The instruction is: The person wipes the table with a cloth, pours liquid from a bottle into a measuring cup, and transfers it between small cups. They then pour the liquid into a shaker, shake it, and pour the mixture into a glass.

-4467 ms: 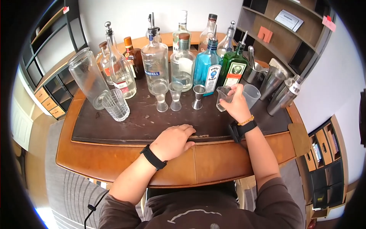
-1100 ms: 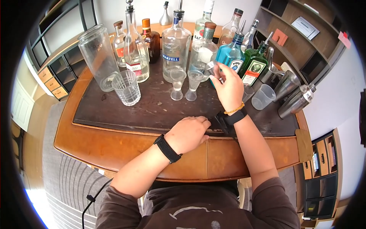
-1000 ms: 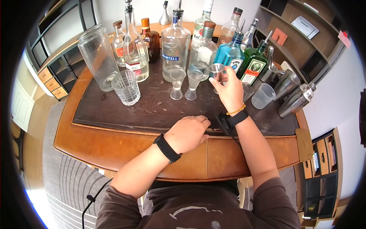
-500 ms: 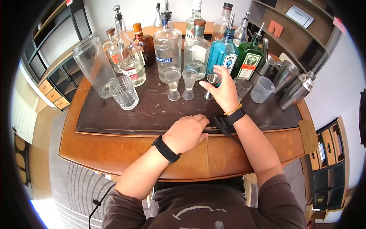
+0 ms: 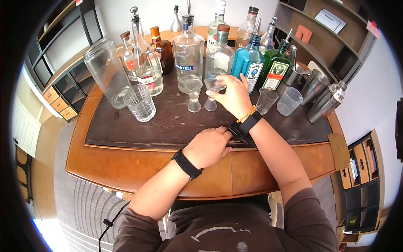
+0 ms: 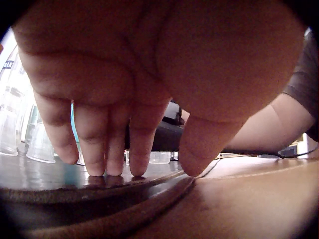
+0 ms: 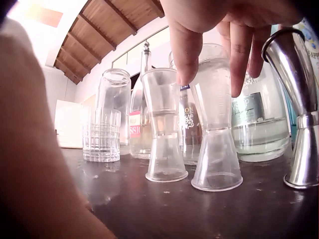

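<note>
My right hand [image 5: 235,96] is around the upper cup of a clear plastic jigger [image 7: 217,164], thumb on one side and fingers on the other. That jigger stands upright on the dark desk top, with liquid in its upper cup. Close beside it stands a matching clear jigger [image 5: 193,94], also partly filled. A steel jigger [image 7: 304,119] stands upright on the other side, hidden behind my right hand in the head view. My left hand [image 5: 208,147] rests on the desk's front edge, fingertips down on the surface [image 6: 114,172], holding nothing.
Behind stand several bottles, among them a blue one [image 5: 247,63] and a green one [image 5: 275,67]. At left are a cut-glass tumbler [image 5: 140,103] and a tilted-looking tall glass [image 5: 107,71]. At right are a small clear beaker [image 5: 267,100], a plastic cup [image 5: 289,101] and a steel shaker [image 5: 327,101].
My right hand went from the small beaker to the steel jigger, lifted and tilted it, set it down, then moved left to the clear jigger. My left hand stays at the edge.
</note>
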A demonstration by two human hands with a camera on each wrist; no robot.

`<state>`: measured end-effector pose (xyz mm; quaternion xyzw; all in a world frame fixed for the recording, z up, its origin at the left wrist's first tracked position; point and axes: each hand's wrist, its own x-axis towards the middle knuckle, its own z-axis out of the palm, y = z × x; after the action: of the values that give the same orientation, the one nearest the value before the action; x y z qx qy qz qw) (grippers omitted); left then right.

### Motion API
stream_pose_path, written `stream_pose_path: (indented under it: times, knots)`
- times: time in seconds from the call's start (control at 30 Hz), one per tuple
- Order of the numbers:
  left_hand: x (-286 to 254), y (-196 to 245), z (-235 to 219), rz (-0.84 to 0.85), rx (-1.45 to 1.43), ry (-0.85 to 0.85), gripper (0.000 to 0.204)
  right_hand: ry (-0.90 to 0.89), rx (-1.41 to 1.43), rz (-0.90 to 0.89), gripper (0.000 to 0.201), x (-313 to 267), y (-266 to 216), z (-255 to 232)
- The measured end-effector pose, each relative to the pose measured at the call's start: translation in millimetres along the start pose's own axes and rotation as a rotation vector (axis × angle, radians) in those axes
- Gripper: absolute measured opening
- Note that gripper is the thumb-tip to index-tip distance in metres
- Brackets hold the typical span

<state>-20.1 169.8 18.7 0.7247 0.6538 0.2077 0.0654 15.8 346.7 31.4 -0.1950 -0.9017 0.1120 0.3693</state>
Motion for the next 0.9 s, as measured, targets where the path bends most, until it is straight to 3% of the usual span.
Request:
stream_pose_path:
  times: [0.2,0.37,0.43,0.57,0.67,0.73,0.9]
  knots:
    - [0,0,0,-0.003,-0.007,-0.009,0.036,-0.007,0.171,0.062,0.05,8,0,-3]
    - [0,-1,1,0.009,-0.021,-0.006,0.037,0.08,0.292,-0.061,0.052,18,-2,-1]
    - [0,-1,2,0.009,-0.018,-0.005,0.036,-0.027,0.267,0.039,0.054,20,-14,-11]
    - [-1,0,1,0.008,-0.019,-0.011,0.036,-0.058,0.268,0.06,0.053,21,-20,-11]
    - [-1,-1,2,0.016,-0.017,-0.002,0.036,-0.086,0.28,0.046,0.053,22,-18,-8]
    - [-1,0,2,0.015,-0.015,0.001,0.037,-0.015,0.275,-0.081,0.053,21,-18,-7]
    - [-1,0,1,0.008,-0.008,-0.005,0.037,-0.011,0.253,-0.109,0.054,21,-25,-12]
